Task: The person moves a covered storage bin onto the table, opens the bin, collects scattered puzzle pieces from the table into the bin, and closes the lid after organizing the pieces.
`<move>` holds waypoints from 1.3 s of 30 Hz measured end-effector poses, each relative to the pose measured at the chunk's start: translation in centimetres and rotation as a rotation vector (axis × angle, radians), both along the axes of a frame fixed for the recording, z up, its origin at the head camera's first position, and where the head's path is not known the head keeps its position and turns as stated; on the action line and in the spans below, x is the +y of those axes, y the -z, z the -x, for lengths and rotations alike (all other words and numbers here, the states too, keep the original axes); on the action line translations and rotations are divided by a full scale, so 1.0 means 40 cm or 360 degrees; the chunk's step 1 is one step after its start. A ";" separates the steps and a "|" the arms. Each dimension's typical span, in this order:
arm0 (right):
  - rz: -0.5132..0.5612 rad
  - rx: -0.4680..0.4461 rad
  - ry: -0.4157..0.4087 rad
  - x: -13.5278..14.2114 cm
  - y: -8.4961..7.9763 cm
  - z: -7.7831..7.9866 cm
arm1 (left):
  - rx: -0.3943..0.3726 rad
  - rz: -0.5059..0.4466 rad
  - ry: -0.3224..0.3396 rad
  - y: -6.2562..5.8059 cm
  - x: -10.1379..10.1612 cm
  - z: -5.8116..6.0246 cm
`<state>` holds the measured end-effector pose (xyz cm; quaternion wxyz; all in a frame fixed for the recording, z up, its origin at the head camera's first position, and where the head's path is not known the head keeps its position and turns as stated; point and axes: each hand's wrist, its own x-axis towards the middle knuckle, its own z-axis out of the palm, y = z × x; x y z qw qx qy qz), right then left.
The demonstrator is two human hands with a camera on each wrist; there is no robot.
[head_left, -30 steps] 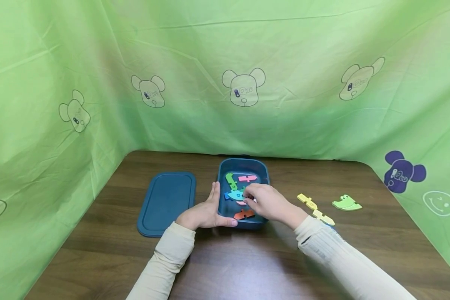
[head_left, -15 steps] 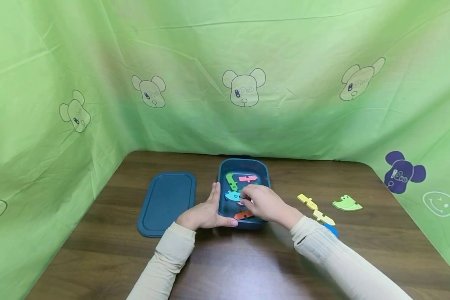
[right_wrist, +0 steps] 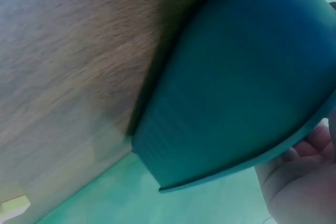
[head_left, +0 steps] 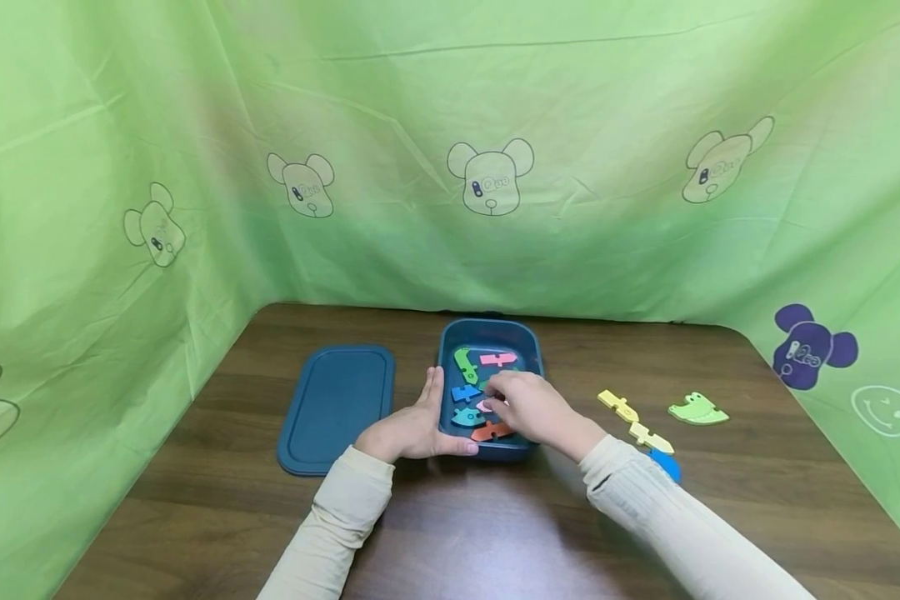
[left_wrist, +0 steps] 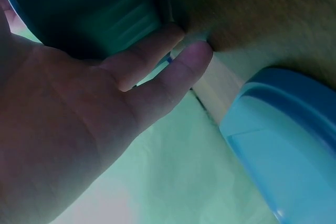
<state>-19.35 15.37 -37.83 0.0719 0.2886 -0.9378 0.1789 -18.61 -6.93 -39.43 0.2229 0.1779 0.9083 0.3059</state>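
Observation:
A dark blue box (head_left: 491, 327) holds several flat coloured foam puzzle pieces. My left hand (head_left: 412, 422) rests along its left side with straight fingers, its thumb across the near corner. In the left wrist view, two straight fingers (left_wrist: 163, 85) extend beside the wall. My right hand (head_left: 536, 408) reaches in over the right rim with bent fingers. Its fingertips are right at a small pink piece (head_left: 483, 406); I cannot tell whether they pinch it. Around them lie a blue piece (head_left: 465, 393), a teal piece (head_left: 468, 417), an orange piece (head_left: 492, 431), a green piece (head_left: 465, 365) and another pink piece (head_left: 498, 359).
The dark blue lid (head_left: 337, 408) lies flat to the left of the box. On the right are two yellow pieces (head_left: 618, 405), a blue piece (head_left: 665, 464) and a light green crocodile head piece (head_left: 697, 409). Green cloth (head_left: 390, 250) hangs behind the wooden table (head_left: 450, 533).
The teal piece has slid toward the near side of the box, uncovering the blue piece. My right hand has shifted slightly within the box; the left hand stays against its side.

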 end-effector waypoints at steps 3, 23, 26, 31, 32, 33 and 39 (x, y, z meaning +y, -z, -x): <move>0.0041 0.0048 0.0020 0.020 -0.007 0.002 | 0.0011 -0.0013 0.0004 -0.001 0.000 0.001; 0.0116 0.0158 0.0355 0.286 0.004 0.007 | 0.0024 0.0001 -0.0012 0.011 0.000 0.007; 0.0011 0.0056 0.0441 0.346 0.016 0.005 | 0.0029 -0.0012 -0.0005 0.011 -0.002 0.007; -0.0090 -0.0136 0.0574 0.433 0.044 0.000 | 0.0029 -0.0020 0.0005 0.010 0.000 0.005; -0.0097 -0.0183 0.0588 0.443 0.049 -0.001 | 0.0029 -0.0018 0.0006 0.010 0.000 0.005; -0.0106 -0.0226 0.0594 0.452 0.053 -0.003 | 0.0029 -0.0018 0.0008 0.010 0.000 0.004; -0.0147 -0.0353 0.0590 0.474 0.069 -0.010 | 0.0033 -0.0017 0.0007 0.009 -0.001 0.003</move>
